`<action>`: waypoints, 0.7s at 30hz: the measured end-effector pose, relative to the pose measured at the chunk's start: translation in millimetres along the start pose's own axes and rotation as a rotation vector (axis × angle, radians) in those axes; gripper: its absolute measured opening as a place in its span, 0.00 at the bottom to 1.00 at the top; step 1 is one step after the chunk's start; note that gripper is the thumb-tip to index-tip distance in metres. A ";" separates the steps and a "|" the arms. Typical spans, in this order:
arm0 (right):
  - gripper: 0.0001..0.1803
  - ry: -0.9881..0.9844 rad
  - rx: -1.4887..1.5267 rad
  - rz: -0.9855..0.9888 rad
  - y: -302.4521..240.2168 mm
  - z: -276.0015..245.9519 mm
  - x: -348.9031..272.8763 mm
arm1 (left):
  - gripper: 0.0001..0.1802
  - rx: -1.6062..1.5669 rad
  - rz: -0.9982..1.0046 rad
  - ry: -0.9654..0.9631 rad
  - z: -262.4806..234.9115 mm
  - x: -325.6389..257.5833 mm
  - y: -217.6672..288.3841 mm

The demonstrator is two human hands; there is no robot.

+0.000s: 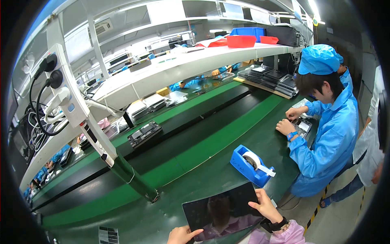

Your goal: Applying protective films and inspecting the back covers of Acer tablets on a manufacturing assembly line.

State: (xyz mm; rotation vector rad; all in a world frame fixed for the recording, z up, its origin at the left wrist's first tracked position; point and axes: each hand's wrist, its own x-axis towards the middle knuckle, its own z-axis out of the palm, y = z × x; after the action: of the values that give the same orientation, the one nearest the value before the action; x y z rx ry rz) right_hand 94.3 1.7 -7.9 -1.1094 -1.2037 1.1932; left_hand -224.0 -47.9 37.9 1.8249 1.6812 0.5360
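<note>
Between my two hands is a dark, glossy tablet-like screen, tilted above the green bench and mirroring a blurred reflection. My left hand grips its lower left corner, thumb on the front face. At the right edge, my right hand pinches the screen with the thumb in front; the other fingers are partly hidden behind it. A dark band is on my right wrist, below it a pink sleeve. Just beyond the screen stands a blue tape dispenser with a roll of white tape.
A co-worker in a blue cap and coat works on an opened device at the right. On the conveyor lies another opened device. A post with power sockets rises at left. A strip of dark pieces lies at lower left.
</note>
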 end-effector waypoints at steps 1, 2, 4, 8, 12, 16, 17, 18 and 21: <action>0.24 -0.030 0.125 0.042 -3.0 0.6 0.3 | 0.28 0.000 -0.010 0.004 0.6 0.8 1.6; 0.24 -0.040 0.128 0.044 -7.7 2.2 0.7 | 0.25 -0.148 0.018 0.124 2.1 4.0 2.8; 0.24 -0.041 0.336 0.104 -19.9 6.1 -1.1 | 0.20 -0.220 -0.019 0.112 -5.4 3.0 1.6; 0.26 -0.013 0.416 0.032 -39.8 17.7 -2.3 | 0.27 -1.043 -0.007 0.288 -4.2 13.6 17.9; 0.29 0.008 0.430 -0.029 -46.8 18.5 -3.5 | 0.30 -0.916 0.056 0.470 -16.3 5.0 36.8; 0.25 0.078 0.363 -0.119 -35.9 15.6 5.5 | 0.29 -0.855 0.217 0.553 -9.9 7.4 27.3; 0.24 0.042 0.351 -0.128 -30.9 13.8 7.3 | 0.29 -0.860 0.214 0.552 -9.0 11.2 20.3; 0.23 0.008 0.339 -0.137 -27.9 13.4 8.4 | 0.24 -0.780 0.318 0.555 -8.2 15.6 10.2; 0.22 0.027 0.354 -0.123 -27.9 16.1 10.9 | 0.23 -0.636 0.508 0.558 -4.4 26.6 -9.6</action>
State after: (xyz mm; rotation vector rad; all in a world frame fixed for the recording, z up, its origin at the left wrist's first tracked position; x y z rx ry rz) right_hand 79.8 10.4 21.6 -0.7736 -0.9777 1.2344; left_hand -230.9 -20.8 32.3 1.6697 1.1083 1.7050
